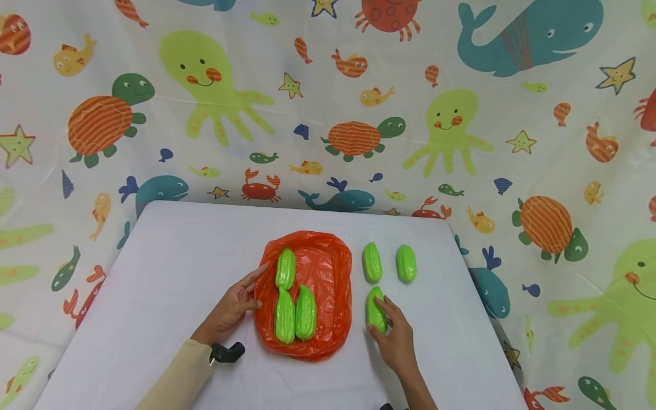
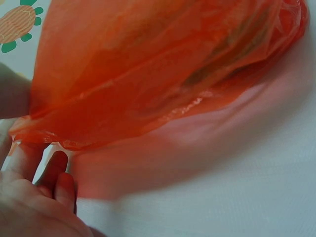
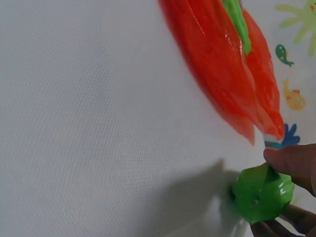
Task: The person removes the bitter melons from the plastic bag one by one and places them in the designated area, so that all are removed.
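Observation:
A red plastic bag (image 1: 330, 296), opened wide, lies mid-table with three green ridged toy gourds (image 1: 285, 269) in it. My left hand (image 1: 237, 307) pinches the bag's left rim; in the left wrist view, the thumb is above the film (image 2: 113, 98) and the fingers (image 2: 27, 160) below. To the right of the bag, my right hand (image 1: 396, 336) grips another green gourd (image 1: 376, 310) between thumb and fingers. The right wrist view shows that gourd (image 3: 261, 195) end-on, its far side hidden by the hand.
Two more green gourds, one (image 1: 372, 262) just beyond my right hand and one (image 1: 406, 263) farther right, lie on the white table (image 1: 195, 256). A curtain (image 1: 287, 51) printed with sea animals hangs behind the table's far edge.

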`<state>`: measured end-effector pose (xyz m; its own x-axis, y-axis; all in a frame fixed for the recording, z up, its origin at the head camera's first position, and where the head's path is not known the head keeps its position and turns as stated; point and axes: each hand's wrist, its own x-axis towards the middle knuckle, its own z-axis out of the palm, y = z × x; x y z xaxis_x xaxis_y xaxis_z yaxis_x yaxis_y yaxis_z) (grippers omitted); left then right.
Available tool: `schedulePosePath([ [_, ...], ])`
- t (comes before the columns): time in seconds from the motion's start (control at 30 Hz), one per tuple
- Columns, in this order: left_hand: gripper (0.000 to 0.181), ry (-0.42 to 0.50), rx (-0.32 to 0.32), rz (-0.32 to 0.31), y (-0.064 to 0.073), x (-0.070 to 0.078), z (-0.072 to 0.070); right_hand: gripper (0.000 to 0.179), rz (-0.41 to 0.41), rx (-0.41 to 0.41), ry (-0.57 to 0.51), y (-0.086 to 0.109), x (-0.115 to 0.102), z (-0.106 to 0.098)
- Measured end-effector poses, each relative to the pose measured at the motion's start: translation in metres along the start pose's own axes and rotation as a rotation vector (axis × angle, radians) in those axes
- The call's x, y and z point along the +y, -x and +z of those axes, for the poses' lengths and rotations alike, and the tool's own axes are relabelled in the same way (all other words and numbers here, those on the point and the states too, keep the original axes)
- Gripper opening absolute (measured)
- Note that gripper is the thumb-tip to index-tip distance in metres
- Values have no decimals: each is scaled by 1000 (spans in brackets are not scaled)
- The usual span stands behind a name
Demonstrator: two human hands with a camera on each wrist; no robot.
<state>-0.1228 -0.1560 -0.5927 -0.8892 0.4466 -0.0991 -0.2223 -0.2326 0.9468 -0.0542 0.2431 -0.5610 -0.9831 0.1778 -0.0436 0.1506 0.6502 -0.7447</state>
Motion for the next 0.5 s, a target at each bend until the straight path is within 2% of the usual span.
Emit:
schedulePosePath([
  [0.5, 90, 0, 5, -2, 0, 1, 1, 74, -15, 25, 41, -1, -5, -5],
])
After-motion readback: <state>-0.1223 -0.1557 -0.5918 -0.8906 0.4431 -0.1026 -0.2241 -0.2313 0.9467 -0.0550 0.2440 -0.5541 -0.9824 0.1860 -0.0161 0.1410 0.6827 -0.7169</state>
